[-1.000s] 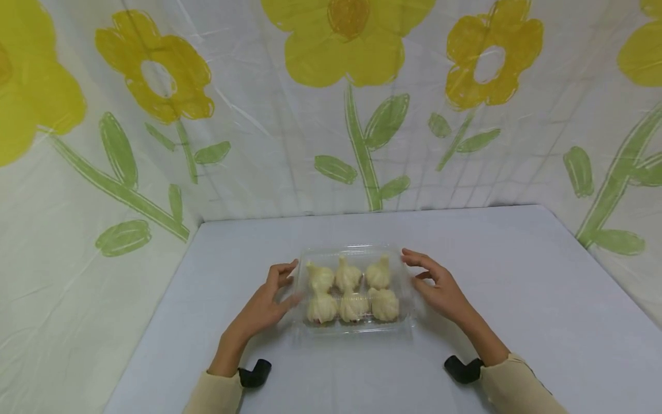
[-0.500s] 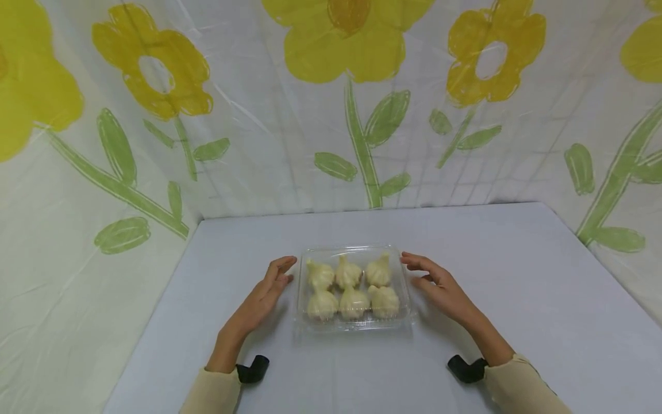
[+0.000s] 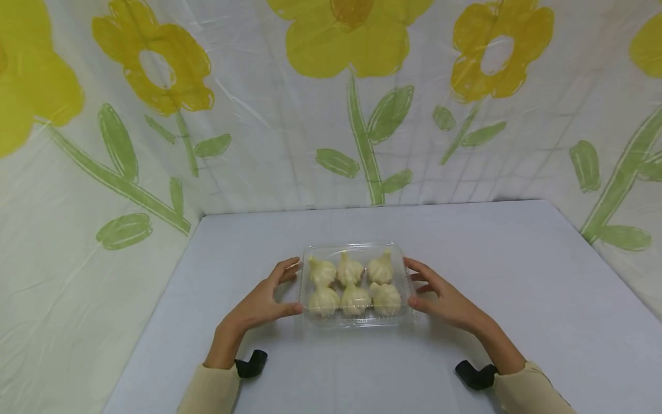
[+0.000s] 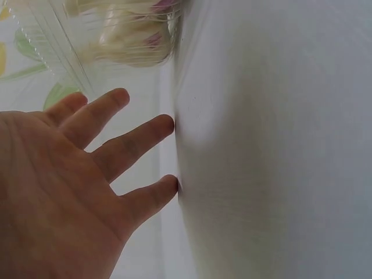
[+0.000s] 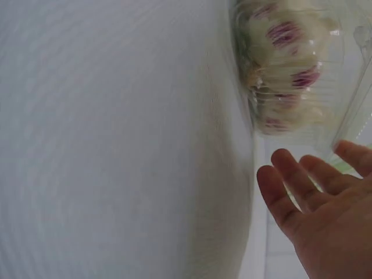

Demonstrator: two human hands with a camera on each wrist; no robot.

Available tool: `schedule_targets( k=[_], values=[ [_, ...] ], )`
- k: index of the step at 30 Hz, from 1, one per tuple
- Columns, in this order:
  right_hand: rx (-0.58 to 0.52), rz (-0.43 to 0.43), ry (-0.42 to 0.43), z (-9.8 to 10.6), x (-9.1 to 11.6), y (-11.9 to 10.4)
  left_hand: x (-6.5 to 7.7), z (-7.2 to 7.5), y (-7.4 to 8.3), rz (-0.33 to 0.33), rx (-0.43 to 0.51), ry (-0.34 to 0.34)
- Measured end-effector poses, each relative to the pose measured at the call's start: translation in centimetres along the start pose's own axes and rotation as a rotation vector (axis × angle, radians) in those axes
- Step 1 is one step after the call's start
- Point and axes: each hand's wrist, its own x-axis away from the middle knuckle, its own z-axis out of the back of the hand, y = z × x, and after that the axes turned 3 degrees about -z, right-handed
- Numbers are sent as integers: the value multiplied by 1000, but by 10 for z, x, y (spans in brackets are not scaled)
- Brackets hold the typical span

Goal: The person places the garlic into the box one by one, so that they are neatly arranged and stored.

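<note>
Several pale garlic bulbs (image 3: 355,301) lie in two rows inside a clear plastic clamshell box (image 3: 357,323), whose lid looks closed. Beside the box's left edge is my left hand (image 3: 261,302), thumb and fingers spread apart; at this distance the head view does not settle contact. My right hand (image 3: 450,299) is at the right edge with its thumb near the front corner. In the left wrist view, the fingers of the left hand (image 4: 64,186) are extended, some tips against the tabletop. Purple streaks show on the garlic (image 5: 288,75) in the right wrist view, beyond the right hand's (image 5: 331,215) extended fingers.
A white-covered table (image 3: 248,236) lies under the box. Behind it hangs a white curtain (image 3: 258,144) printed with yellow flowers. Black wrist mounts (image 3: 251,363) sit at both wrists, below beige sleeves (image 3: 209,388).
The left thumb has swung away from the fingers toward the box's front left. My right thumb has also lowered toward the front right corner. The box stays in about the same place.
</note>
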Motion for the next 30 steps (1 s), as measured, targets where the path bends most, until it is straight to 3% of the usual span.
schedule_targets(
  k=[7, 25, 30],
  values=[
    [48, 52, 8, -5, -1, -2, -1, -3, 2, 1, 15, -17],
    [28, 2, 87, -7, -16, -4, -5, -11, 0, -16, -16, 41],
    [9, 24, 105, -10, -20, -2, -5, -12, 1, -8, -1, 56]
  ],
)
